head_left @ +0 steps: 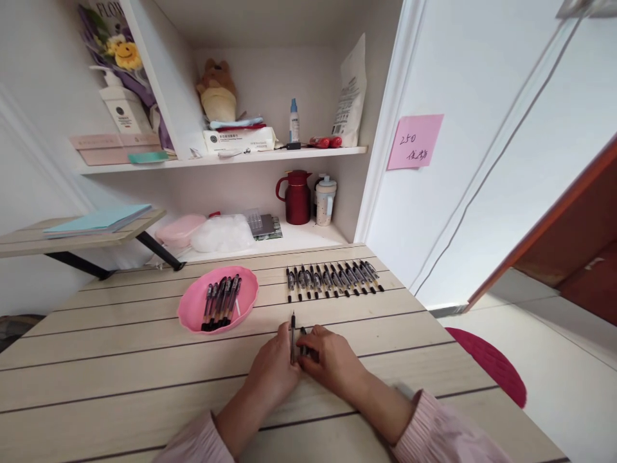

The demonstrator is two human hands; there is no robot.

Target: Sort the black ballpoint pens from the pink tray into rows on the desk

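Observation:
My left hand (274,368) and my right hand (332,361) meet over the wooden table (120,379), fingers pinched together. Between them stands a thin black pen (292,334), its tip pointing away from me; my left fingers hold its barrel. My right fingers grip a small dark piece (303,341) beside the pen; I cannot make out what it is. A pink bowl (190,315) holding several black pens lies to the left. A row of several black pens (332,280) lies side by side farther back on the table.
Behind the table is a shelf unit with a dark red jug (295,198), a lidded cup (326,200), a pink box (180,231) and a white bag (222,233). A pink note (414,141) sticks to the white wall. A red mat (491,366) lies on the floor right.

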